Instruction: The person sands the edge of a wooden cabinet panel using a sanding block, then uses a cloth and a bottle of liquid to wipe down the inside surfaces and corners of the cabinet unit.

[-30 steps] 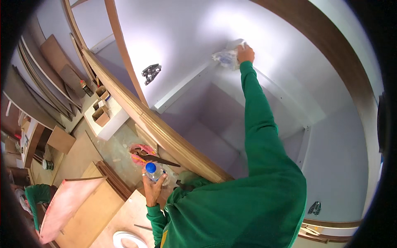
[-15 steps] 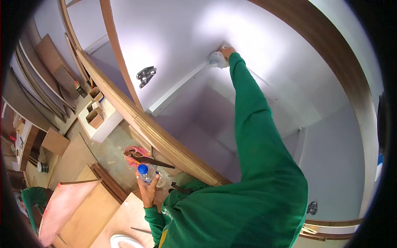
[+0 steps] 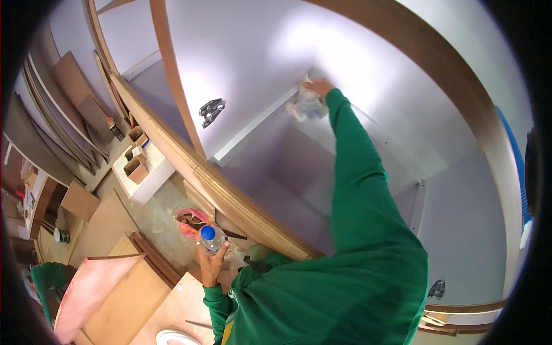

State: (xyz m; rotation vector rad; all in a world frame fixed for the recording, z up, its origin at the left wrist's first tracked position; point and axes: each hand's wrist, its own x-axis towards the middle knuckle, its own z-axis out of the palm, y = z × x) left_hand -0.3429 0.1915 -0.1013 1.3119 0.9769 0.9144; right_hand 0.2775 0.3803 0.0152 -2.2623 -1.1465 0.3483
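Note:
My left hand is closed round a clear plastic bottle with a blue cap, outside the cabinet's wooden front edge. My right arm, in a green sleeve, reaches into the white-lined cabinet. There my right hand grips a crumpled whitish cloth, by the white strip along the inner panel. The cloth hangs loosely below the fingers, and its far side is hidden. Left of it, a metal hinge is fixed on the panel.
The wooden frame edge runs between my two arms. A pink bag with tools lies beyond the bottle. Small open boxes sit on a white block. Boards lean at the far left; another person's green sleeve shows lower left.
My right hand has moved slightly down and to the right with the cloth, which now hangs lower and looks more spread out. My left hand still holds the bottle; the view has shifted a little.

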